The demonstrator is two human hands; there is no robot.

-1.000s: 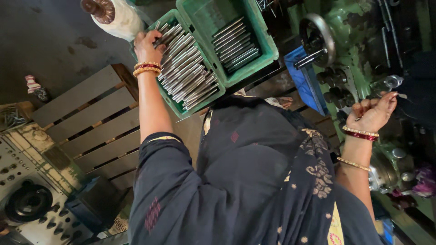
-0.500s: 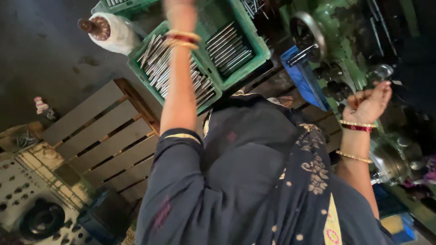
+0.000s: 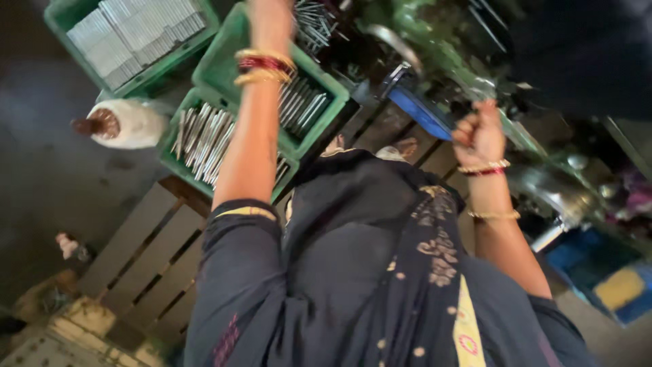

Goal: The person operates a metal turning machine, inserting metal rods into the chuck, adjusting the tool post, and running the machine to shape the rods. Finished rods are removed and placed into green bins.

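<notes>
Left hand [image 3: 270, 17]: raised to the top edge of the view, with most of the hand cut off by the frame. Finger position cannot be determined, nor whether anything is held. Gold and red bangles [image 3: 263, 64] ring the wrist. The forearm crosses over a green plastic crate [image 3: 227, 58] loaded with bright metal rods [image 3: 299, 102]. A loose bundle of thin metal rods [image 3: 314, 20] lies just beside the hand, at the top of the view; contact between them cannot be confirmed.

Right hand [image 3: 479, 132]: fingers curled into a closed fist near the green machine [image 3: 441, 58]. What the fist encloses is not visible. A blue part [image 3: 421, 112] sits just left of the fist.

Surroundings: a second green crate [image 3: 178, 163], also filled with metal rods, stands in front of the first and rests on a wooden pallet [image 3: 146, 258]. A third green crate [image 3: 61, 17] at upper left holds flat stacked silvery pieces. A white sack-like object [image 3: 129, 124] with a brown top lies beside the crates. Dark embroidered clothing [image 3: 380, 272] fills the lower centre.
</notes>
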